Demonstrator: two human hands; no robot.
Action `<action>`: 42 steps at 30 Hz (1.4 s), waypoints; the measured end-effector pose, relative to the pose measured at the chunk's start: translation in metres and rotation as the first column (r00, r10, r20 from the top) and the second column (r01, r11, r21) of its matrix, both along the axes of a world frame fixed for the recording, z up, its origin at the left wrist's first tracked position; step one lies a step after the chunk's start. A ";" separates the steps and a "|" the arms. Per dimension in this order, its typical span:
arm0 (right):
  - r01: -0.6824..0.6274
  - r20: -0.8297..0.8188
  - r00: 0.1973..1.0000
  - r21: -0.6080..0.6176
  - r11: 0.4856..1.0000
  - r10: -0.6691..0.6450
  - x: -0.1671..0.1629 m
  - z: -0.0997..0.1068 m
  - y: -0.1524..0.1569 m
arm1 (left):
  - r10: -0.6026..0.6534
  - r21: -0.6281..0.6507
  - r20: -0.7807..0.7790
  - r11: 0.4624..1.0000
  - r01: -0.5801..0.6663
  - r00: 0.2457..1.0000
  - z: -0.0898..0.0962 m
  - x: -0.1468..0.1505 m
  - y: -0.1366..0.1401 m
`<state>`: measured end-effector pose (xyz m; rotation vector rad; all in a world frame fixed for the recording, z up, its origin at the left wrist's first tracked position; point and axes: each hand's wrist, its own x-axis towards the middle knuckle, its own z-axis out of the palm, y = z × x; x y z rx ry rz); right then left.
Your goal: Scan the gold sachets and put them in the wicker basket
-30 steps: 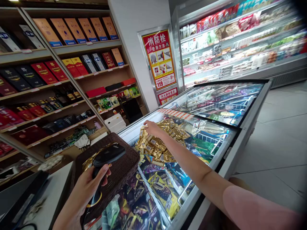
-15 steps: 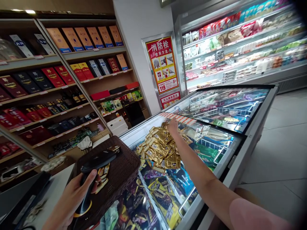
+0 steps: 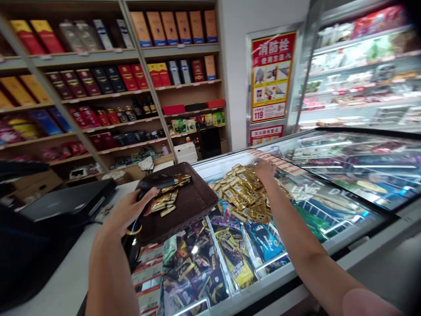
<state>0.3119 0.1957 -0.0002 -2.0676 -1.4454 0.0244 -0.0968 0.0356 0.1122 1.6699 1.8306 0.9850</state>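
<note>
My left hand (image 3: 140, 204) is closed around the handle of a black barcode scanner (image 3: 156, 181). The scanner is over a dark brown woven basket (image 3: 194, 197) on the left part of the chest freezer. Several gold sachets (image 3: 164, 202) lie in the basket beside the scanner's head. My right hand (image 3: 265, 169) reaches to the far side of a large heap of gold sachets (image 3: 246, 188) on the freezer's glass top. Its fingers are small and blurred, so what they grip, if anything, does not show.
Wrapped ice creams (image 3: 235, 254) lie in wire baskets under the freezer glass (image 3: 329, 193). A white counter (image 3: 75, 245) with a black device (image 3: 70, 199) is at left. Shelves of boxes (image 3: 174, 28) line the back wall, and a lit chiller (image 3: 358, 83) stands at right.
The view has turned left, so everything sits farther right and more of the counter shows. My left hand still holds the scanner over the basket; my right hand stays by the heap.
</note>
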 end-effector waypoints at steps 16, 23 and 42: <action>-0.731 0.321 0.458 -0.395 0.557 0.829 -0.318 -0.003 -0.035 | 0.039 0.031 0.138 0.999 -0.044 0.990 -0.005 -0.032 -0.008; -0.750 0.423 0.335 -0.421 0.510 0.842 -0.317 -0.005 -0.032 | 0.021 0.036 0.102 0.999 -0.025 0.995 -0.002 -0.022 -0.009; -0.829 0.158 0.133 -0.523 0.197 0.979 -0.264 -0.004 0.013 | -0.003 0.033 0.076 0.999 0.001 0.997 -0.005 -0.017 0.002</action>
